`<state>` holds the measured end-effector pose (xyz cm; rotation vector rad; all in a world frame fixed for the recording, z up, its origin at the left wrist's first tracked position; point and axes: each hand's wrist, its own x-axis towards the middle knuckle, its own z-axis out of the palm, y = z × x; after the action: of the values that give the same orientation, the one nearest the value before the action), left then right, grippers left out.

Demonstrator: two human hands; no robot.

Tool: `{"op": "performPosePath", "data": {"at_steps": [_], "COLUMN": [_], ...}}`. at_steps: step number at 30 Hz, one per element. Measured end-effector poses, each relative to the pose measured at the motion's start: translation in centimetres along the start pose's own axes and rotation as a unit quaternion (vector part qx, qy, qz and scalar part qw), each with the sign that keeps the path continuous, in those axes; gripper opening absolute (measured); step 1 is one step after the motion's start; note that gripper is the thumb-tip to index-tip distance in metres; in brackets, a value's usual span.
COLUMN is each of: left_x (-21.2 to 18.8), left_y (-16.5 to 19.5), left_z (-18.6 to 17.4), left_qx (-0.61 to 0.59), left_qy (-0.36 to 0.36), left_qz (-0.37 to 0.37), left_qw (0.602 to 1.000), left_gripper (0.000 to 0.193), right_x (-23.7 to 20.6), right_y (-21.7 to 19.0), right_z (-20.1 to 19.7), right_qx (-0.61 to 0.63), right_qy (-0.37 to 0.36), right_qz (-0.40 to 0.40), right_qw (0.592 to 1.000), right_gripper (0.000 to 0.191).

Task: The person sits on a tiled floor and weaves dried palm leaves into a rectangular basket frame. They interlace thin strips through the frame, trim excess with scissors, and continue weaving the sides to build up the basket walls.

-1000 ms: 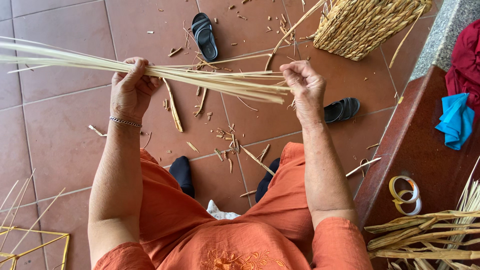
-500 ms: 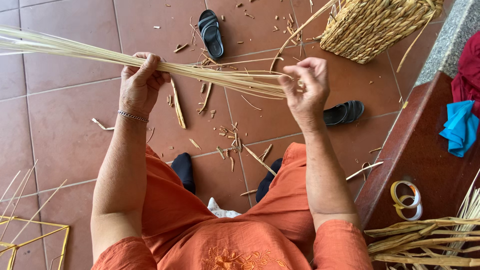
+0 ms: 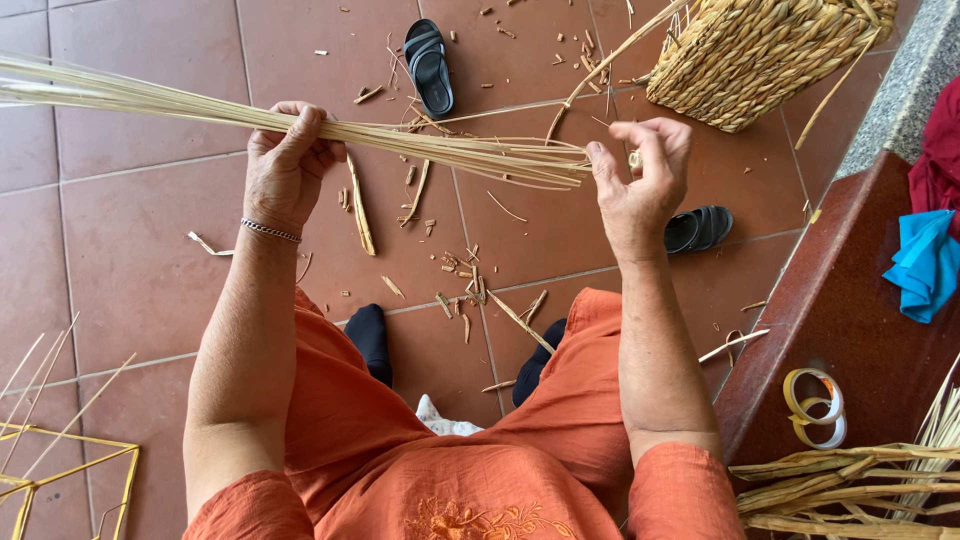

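Head view: the left hand (image 3: 285, 170) is clamped around a bundle of pale straw strips (image 3: 440, 148), its long end fanning off to the far left. The right hand (image 3: 640, 180) pinches the strip tips, fingers closed on them. Keeping the ends even probably needs a firm left grip. A woven basket (image 3: 770, 55) crowds the far right; the tiled floor (image 3: 130, 260) on the left lies open.

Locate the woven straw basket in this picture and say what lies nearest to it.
The woven basket lies on the tiled floor at upper right, beyond the right hand, with a black sandal to its left.
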<state>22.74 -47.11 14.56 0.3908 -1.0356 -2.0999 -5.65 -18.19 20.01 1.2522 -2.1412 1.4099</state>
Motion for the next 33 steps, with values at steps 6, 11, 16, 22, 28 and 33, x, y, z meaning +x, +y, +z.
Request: {"op": "performPosePath", "data": {"at_steps": [6, 11, 16, 22, 28, 33], "left_x": [0.0, -0.3, -0.6, -0.5, -0.5, -0.4], "left_y": [-0.6, -0.8, -1.2, -1.1, 0.0, 0.5], "left_z": [0.6, 1.1, 1.5, 1.3, 0.3, 0.0], "left_qx": [0.012, 0.014, 0.027, 0.021, -0.004, -0.029], "left_qy": [-0.007, 0.002, 0.004, -0.003, 0.006, 0.019], "left_qz": [0.005, 0.001, -0.006, -0.003, 0.013, 0.025], "left_qw": [1.0, 1.0, 1.0, 1.0, 1.0, 0.999], "left_gripper": [0.004, 0.006, 0.007, 0.008, 0.009, 0.006], "right_x": [-0.8, -1.1, -1.3, -1.4, -0.6, -0.6], "right_y": [-3.0, -3.9, -3.4, -2.7, 0.4, 3.4], "right_z": [0.6, 2.1, 3.0, 3.2, 1.4, 1.1], "right_qx": [-0.071, -0.097, -0.06, 0.003, 0.084, 0.217], "right_qy": [0.015, -0.047, -0.058, -0.052, -0.071, -0.046], "right_qz": [-0.187, -0.185, -0.164, -0.123, 0.011, 0.165], "right_qw": [0.98, 0.977, 0.983, 0.991, 0.994, 0.961], "right_gripper": [0.015, 0.013, 0.015, 0.01, 0.009, 0.019]}}
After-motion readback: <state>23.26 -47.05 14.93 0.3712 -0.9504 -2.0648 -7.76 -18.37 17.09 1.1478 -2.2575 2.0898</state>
